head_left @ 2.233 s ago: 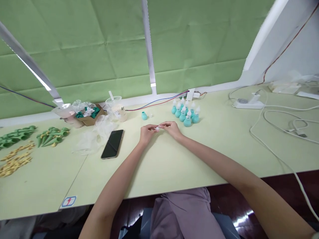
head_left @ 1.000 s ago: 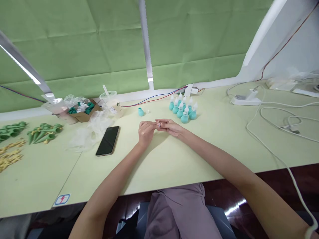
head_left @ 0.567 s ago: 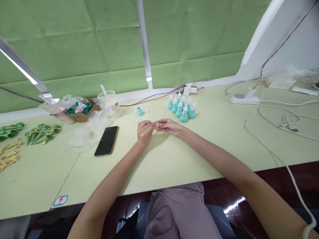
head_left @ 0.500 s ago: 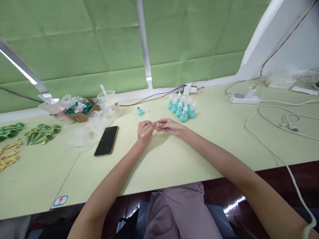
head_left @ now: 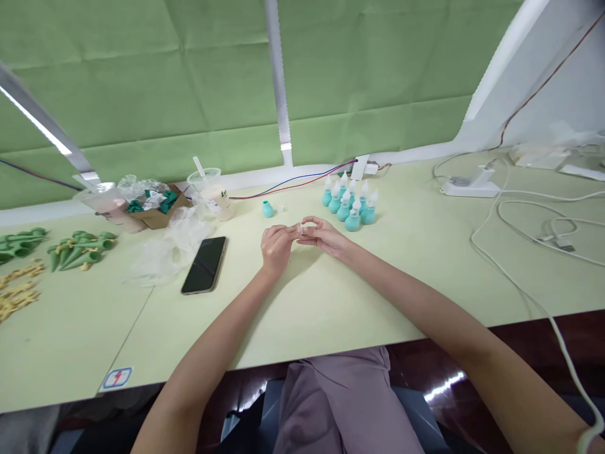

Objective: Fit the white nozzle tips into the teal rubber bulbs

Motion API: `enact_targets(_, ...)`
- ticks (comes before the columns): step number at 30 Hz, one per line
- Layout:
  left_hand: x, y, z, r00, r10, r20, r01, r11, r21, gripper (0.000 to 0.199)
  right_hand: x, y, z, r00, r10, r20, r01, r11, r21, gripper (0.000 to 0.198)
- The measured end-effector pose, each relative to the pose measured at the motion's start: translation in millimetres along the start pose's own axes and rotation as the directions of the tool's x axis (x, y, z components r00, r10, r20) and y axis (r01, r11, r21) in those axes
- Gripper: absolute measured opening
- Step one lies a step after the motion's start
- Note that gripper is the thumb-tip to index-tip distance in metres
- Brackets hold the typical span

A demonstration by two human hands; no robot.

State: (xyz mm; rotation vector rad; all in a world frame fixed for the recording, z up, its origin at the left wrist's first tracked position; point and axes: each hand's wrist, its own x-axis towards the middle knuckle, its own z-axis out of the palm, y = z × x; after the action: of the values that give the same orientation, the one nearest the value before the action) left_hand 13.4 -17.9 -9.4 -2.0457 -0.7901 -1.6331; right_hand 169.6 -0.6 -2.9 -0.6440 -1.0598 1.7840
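Note:
My left hand (head_left: 276, 248) and my right hand (head_left: 326, 238) meet above the table, fingertips together. Between them is a small clear-white plastic piece (head_left: 300, 231), mostly covered by the fingers, so its exact shape is hidden. The left fingers are closed on it in a pinch. On the right hand, the index finger arches up while the other fingertips stay against the piece. Just behind stands an open-necked turquoise squeeze bulb (head_left: 268, 209), with a tiny clear part (head_left: 282, 209) beside it. To the right, several turquoise bulbs with clear pointed tips (head_left: 352, 219) stand in a cluster.
A black phone (head_left: 205, 265) lies left of my hands, near a crumpled plastic bag (head_left: 163, 255), a drink cup (head_left: 218, 200) and a cardboard box (head_left: 163, 216). Green cone-shaped parts (head_left: 82, 251) lie far left. A power strip (head_left: 470, 188) and white cables (head_left: 524, 208) occupy the right.
The right index finger has lifted and bent away from the pinch, and more of the small clear piece shows. Both hands stay in nearly the same place; the view has shifted slightly.

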Motion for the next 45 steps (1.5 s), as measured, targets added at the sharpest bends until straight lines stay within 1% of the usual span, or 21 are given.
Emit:
enact_targets(4,0.3,2.5,0.4,0.998,-0.064,-0.021,0.064,0.998,-0.026,0.011,-2.6,1.8,4.4,0.985,-0.168,-0.026,0.166,0.983,-0.074,0.021)
enact_targets(7,-0.2,3.1,0.7,0.993,-0.114,-0.019,0.113,0.993,-0.024,0.01,-3.6,4.1,7.0,0.966,-0.252,-0.06,0.244,0.962,-0.119,0.02)
enact_targets(11,-1.6,2.0,0.9,0.987,-0.158,0.0,0.158,0.987,-0.024,0.01,-3.2,6.5,9.6,0.95,-0.301,-0.085,0.288,0.947,-0.142,0.021)
enact_targets(15,-2.6,0.3,-0.1,0.988,-0.15,0.018,0.151,0.987,-0.051,0.01,-4.4,4.2,11.9,0.947,-0.308,-0.09,0.29,0.941,-0.172,0.021)
enact_targets(19,-2.3,-0.6,-1.0,0.988,-0.15,0.018,0.151,0.987,-0.058,0.011,-6.1,1.6,12.2,0.953,-0.294,-0.075,0.276,0.943,-0.187,0.022)
enact_targets(23,-1.8,-1.4,-1.7,0.989,-0.145,0.039,0.147,0.988,-0.048,0.012,-4.2,5.3,10.0,0.961,-0.268,-0.063,0.254,0.951,-0.176,0.027)
enact_targets(26,-2.9,-3.0,-1.8,0.991,-0.123,0.055,0.125,0.991,-0.043,0.012,-1.9,10.7,8.1,0.967,-0.242,-0.076,0.232,0.966,-0.116,0.028)
enact_targets(29,-4.3,-4.3,-1.4,0.993,-0.092,0.067,0.095,0.995,-0.041,0.013,-0.5,13.9,5.6,0.984,-0.165,-0.068,0.163,0.986,-0.035,0.029)
enact_targets(32,-4.7,-4.0,-0.8,0.996,-0.05,0.071,0.053,0.997,-0.05,0.012,-0.7,11.5,2.6,0.997,-0.071,-0.024,0.071,0.997,-0.013,0.027)
enact_targets(36,-4.6,-2.0,-0.5,0.999,0.004,0.053,0.0,0.998,-0.067,0.011,-2.5,2.4,-1.3,0.999,-0.002,0.038,0.003,0.999,-0.032,0.026)
enact_targets(40,-6.2,-1.1,-0.5,0.996,0.034,0.08,-0.027,0.996,-0.08,0.013,-3.2,-5.1,-5.7,0.995,0.064,0.076,-0.058,0.995,-0.08,0.025)
enact_targets(43,-8.6,-1.4,-0.5,0.994,0.054,0.096,-0.046,0.995,-0.086,0.013,-2.9,-7.2,-8.1,0.991,0.072,0.116,-0.057,0.99,-0.127,0.023)
enact_targets(45,-10.7,-2.2,-0.3,0.993,0.024,0.111,-0.015,0.997,-0.077,0.015,-2.9,-6.3,-7.9,0.993,0.05,0.107,-0.034,0.988,-0.148,0.022)
